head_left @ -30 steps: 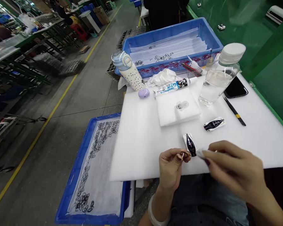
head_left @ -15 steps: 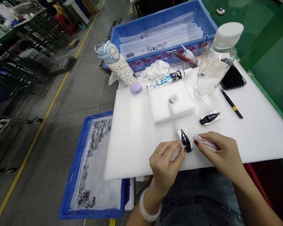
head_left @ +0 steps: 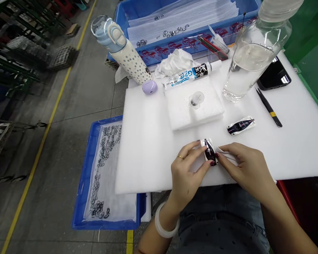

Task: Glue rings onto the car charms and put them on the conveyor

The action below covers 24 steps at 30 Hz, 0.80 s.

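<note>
A white-topped counter [head_left: 145, 148] spreads before a seated worker, a blue bin [head_left: 164, 49] of pale sheets behind it and a blue tray [head_left: 81, 190] of small dark loops lower down at its left. A bottle [head_left: 250, 63] of clear liquid stands toward the right rear, a dotted tumbler [head_left: 129, 60] toward the left rear, with a foam block [head_left: 180, 114] between. At the front edge, the worker's left hand [head_left: 187, 173] is partly closed, thumb and fingers steadying a car [head_left: 210, 151] on the counter; the right hand [head_left: 247, 165] pinches a white cloth [head_left: 231, 157], fingertips at that car's right side. A phone [head_left: 275, 76] lies right of the bottle, a glue tube [head_left: 187, 77] along the block's rear edge, tweezers [head_left: 269, 107] in front of the phone. A second car [head_left: 241, 126] rests beyond the right hand, a lilac case [head_left: 149, 87] beside the tumbler's base.
</note>
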Each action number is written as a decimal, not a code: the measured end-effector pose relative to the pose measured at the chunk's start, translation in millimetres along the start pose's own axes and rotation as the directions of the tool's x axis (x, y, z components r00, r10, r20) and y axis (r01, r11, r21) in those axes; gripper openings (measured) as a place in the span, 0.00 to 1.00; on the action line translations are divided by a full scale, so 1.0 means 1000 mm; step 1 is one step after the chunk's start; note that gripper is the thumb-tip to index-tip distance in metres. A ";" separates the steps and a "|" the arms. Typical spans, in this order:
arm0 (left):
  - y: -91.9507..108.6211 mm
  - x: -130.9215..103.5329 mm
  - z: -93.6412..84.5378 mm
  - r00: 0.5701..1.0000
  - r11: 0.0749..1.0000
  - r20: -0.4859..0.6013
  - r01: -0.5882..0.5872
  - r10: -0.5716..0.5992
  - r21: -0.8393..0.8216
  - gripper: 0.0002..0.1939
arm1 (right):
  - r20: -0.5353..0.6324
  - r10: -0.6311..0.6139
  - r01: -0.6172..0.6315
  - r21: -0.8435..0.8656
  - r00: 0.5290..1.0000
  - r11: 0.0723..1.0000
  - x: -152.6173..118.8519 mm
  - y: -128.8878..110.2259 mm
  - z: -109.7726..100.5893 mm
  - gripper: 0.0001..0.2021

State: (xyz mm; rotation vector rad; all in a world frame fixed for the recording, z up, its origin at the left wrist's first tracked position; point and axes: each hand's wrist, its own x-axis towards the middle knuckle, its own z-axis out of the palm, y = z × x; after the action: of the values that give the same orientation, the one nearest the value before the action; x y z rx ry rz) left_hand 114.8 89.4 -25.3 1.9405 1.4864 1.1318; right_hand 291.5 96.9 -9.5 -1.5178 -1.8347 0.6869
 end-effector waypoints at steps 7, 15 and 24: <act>-0.002 0.001 -0.001 0.992 0.988 0.062 0.117 -0.111 -0.098 0.16 | 0.009 0.014 -0.014 -0.019 1.000 1.000 0.000 0.001 0.001 0.06; -0.005 0.010 -0.009 0.976 1.000 0.217 0.019 -0.018 -0.002 0.26 | 0.001 -0.016 0.016 -0.014 1.000 1.000 0.000 0.003 0.001 0.03; -0.005 0.008 -0.006 0.984 0.994 0.179 -0.012 -0.009 0.113 0.24 | -0.098 -0.201 0.197 -0.050 0.975 0.979 -0.021 0.013 -0.005 0.07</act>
State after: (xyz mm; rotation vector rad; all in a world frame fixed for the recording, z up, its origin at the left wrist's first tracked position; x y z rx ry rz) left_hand 107.2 97.7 -22.8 2.0599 1.4804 0.8632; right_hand 305.9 79.1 -19.5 -1.3440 -1.9000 0.4716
